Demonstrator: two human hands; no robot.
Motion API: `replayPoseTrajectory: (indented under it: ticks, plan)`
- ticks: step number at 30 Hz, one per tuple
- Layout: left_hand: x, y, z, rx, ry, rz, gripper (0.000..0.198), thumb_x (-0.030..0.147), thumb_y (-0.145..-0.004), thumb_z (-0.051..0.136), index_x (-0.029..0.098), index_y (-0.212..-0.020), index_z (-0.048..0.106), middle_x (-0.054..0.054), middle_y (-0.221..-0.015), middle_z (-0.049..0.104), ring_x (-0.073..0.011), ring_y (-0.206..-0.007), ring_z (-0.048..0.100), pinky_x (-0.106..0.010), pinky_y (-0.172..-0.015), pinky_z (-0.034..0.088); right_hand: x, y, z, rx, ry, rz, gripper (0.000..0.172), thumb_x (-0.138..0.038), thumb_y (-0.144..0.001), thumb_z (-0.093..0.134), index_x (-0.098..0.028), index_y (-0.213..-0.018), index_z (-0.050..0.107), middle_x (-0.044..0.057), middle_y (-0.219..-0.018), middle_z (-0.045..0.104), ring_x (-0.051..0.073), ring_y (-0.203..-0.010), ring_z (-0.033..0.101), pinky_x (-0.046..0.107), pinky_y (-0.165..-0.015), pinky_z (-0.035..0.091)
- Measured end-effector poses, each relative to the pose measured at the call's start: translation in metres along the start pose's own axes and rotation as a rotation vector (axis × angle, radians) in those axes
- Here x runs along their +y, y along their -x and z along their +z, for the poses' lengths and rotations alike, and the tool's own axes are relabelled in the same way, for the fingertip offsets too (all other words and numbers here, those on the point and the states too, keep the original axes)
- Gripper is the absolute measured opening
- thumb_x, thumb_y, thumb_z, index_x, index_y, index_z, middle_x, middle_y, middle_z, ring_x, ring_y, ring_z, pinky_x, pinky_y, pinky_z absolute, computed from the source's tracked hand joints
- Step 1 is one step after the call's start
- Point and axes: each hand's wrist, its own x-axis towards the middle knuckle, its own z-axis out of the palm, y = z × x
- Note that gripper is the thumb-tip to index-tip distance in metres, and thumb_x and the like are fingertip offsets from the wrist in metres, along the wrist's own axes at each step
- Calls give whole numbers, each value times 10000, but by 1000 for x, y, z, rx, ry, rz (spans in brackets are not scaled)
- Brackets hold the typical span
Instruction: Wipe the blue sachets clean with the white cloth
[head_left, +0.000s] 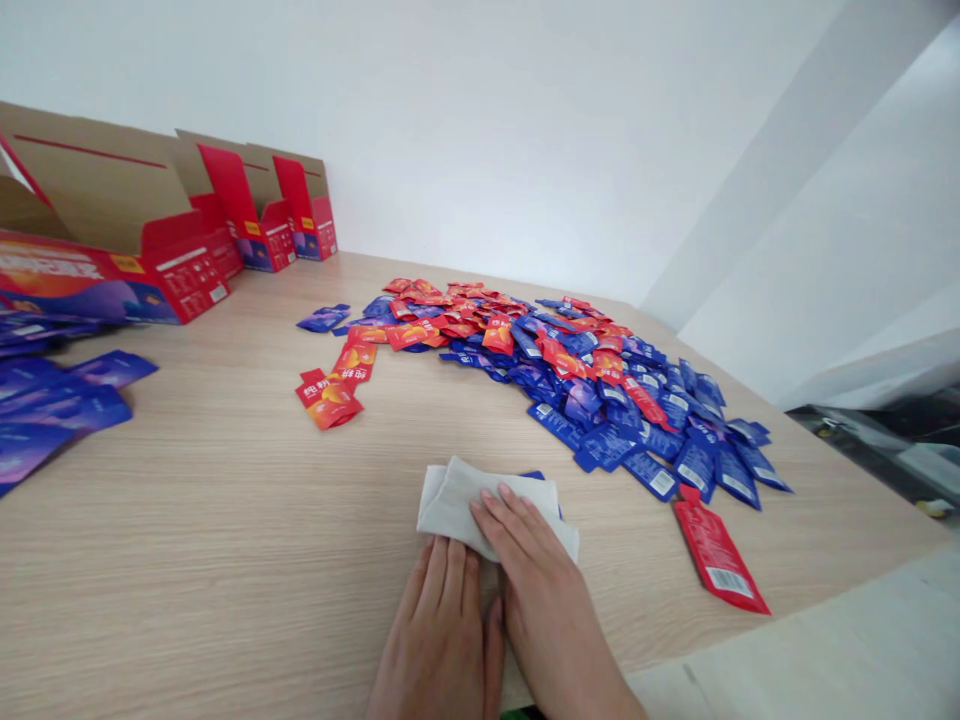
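My right hand (547, 585) lies on a folded whitish cloth (457, 500), its fingers stretched out and pressed flat on the fabric. Beside it, my left hand (442, 630) rests with straight fingers, their tips at the cloth's near edge and partly hidden by it. Beneath the cloth is a blue pouch (534, 475), of which only a corner and a bit of the right edge show. My hands are close together near the table's front edge.
A large heap of red and blue pouches (570, 370) spreads across the wooden table (247, 560). One red pouch (718, 555) lies at right, other red ones (328, 398) at left. Blue pouches (60, 400) and open red boxes (180, 270) stand farther left.
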Motion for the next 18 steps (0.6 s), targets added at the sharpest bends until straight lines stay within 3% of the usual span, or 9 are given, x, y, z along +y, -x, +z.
replayPoseTrajectory:
  ticks: [3,7,10,14,16,18]
  plan:
    - [-1,1,1,24,-10,-6,534,347,-947,504,4,-1345,599,-208,-1366,707,-283,-1280,655,-373,-1046,538,16,6,-5,39,75,112,797,59,-802,388,-238,-1513,592,36,-1577,573,215,-1506,477,503,-1238,444]
    - [3,1,1,36,8,-38,615,340,-935,519,-27,-1429,526,-214,-1444,658,-289,-1346,612,-374,-1082,514,52,28,-31,114,180,274,672,-8,-897,395,-221,-1496,613,63,-1538,613,244,-1471,525,519,-1227,455]
    - [5,2,2,29,18,-51,634,343,-934,530,-22,-1452,502,-215,-1467,640,-293,-1377,589,-380,-1096,504,55,33,-40,177,170,321,619,-49,-935,398,-248,-1468,642,52,-1495,652,250,-1444,557,529,-1221,459]
    - [4,5,3,13,-5,-32,578,365,-949,513,14,-1406,552,-201,-1440,664,-287,-1345,615,-381,-1079,525,23,18,-23,165,45,159,663,-26,-945,388,-282,-1527,574,30,-1551,601,217,-1481,511,487,-1215,471]
    - [1,5,2,-23,-3,-2,498,358,-945,516,58,-1329,616,-172,-1340,729,-280,-1252,674,-384,-1055,544,6,9,-10,85,22,20,783,45,-858,395,-288,-1550,545,8,-1570,581,198,-1497,488,455,-1219,473]
    - [-1,4,1,-41,0,21,439,340,-935,522,79,-1262,653,-152,-1252,766,-274,-1176,709,-385,-1033,557,1,4,-4,27,37,-28,854,79,-781,396,-283,-1535,564,-4,-1565,586,196,-1496,490,459,-1229,464]
